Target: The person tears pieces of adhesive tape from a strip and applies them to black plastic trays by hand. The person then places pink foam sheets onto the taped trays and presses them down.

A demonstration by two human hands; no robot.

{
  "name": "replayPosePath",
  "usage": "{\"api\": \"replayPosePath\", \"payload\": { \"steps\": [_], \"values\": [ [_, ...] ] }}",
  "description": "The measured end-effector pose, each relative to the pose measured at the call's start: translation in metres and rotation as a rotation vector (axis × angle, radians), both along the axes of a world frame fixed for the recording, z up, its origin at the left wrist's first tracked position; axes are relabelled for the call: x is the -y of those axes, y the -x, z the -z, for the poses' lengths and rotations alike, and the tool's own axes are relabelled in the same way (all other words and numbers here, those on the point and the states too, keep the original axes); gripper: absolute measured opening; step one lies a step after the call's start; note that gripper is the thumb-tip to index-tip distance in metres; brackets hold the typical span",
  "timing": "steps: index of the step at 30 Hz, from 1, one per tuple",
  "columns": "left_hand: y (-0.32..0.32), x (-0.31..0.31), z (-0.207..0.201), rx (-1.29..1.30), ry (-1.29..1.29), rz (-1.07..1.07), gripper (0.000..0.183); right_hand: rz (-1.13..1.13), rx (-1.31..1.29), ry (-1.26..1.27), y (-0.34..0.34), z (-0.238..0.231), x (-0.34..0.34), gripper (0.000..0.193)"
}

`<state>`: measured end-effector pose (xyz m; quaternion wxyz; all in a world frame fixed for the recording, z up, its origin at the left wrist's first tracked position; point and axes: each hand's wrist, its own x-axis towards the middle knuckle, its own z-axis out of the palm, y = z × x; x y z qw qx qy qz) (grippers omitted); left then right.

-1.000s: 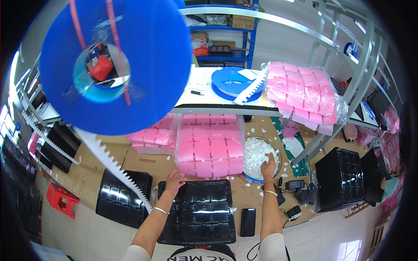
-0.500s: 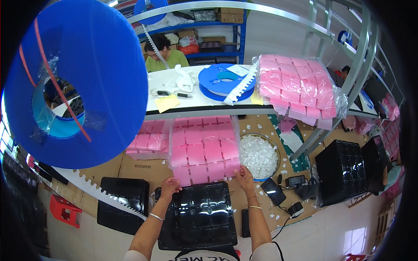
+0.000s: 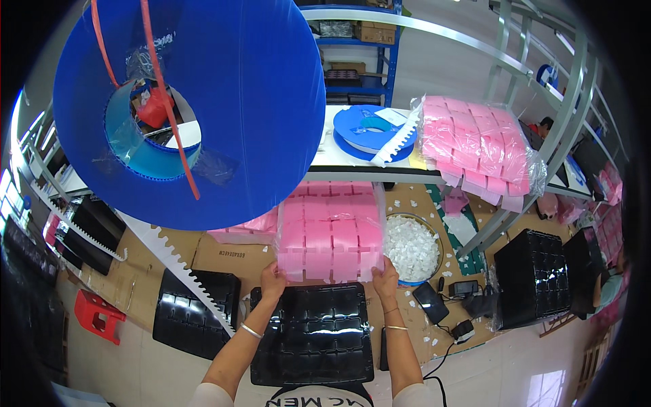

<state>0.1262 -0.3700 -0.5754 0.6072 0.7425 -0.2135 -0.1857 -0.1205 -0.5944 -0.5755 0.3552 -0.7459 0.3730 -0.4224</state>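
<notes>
Across the middle of the bench lies a stack of pink slitted sheets (image 3: 330, 230), partly inside a clear plastic bag. My left hand (image 3: 273, 281) is closed on the near left corner of the top pink sheet. At the opposite near corner, the fingers of my right hand (image 3: 385, 279) pinch the same sheet. Its near edge spans between both hands, just beyond a black plastic tray (image 3: 312, 332) with moulded compartments. That tray lies between my forearms.
A huge blue reel (image 3: 258, 88) hangs at upper left, trailing a white toothed strip (image 3: 169, 261) over another black tray (image 3: 196, 319). Right of the sheets stands a round container of white bits (image 3: 412, 247). A phone (image 3: 430, 303) and stacked black trays (image 3: 532, 278) lie farther right.
The view has swung, so the blue reel appears farther right and hides the person across the bench. Both hands keep hold of the pink sheet's near corners, its edge now straighter.
</notes>
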Motion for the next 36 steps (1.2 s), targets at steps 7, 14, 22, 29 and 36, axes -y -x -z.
{"api": "replayPosePath", "payload": {
  "steps": [7,14,22,29,36],
  "values": [
    [-0.016,-0.012,0.024,0.294,-0.05,-0.217,0.022,0.124,-0.085,-0.111,0.001,-0.003,-0.018,0.024],
    [0.003,-0.017,-0.052,-0.244,0.177,-0.158,0.021,0.154,-0.043,0.167,0.003,-0.038,-0.03,0.029],
    [0.052,-0.114,-0.037,-0.074,0.164,-0.123,0.022,0.034,0.052,-0.292,0.047,-0.018,-0.116,0.024],
    [0.108,-0.237,0.024,-0.185,-0.032,-0.198,0.02,-0.081,-0.1,-0.467,0.112,0.01,-0.214,0.019],
    [0.151,-0.274,0.019,-0.259,-0.162,-0.249,0.018,-0.113,-0.146,-0.691,0.15,0.015,-0.253,0.021]
  ]
}}
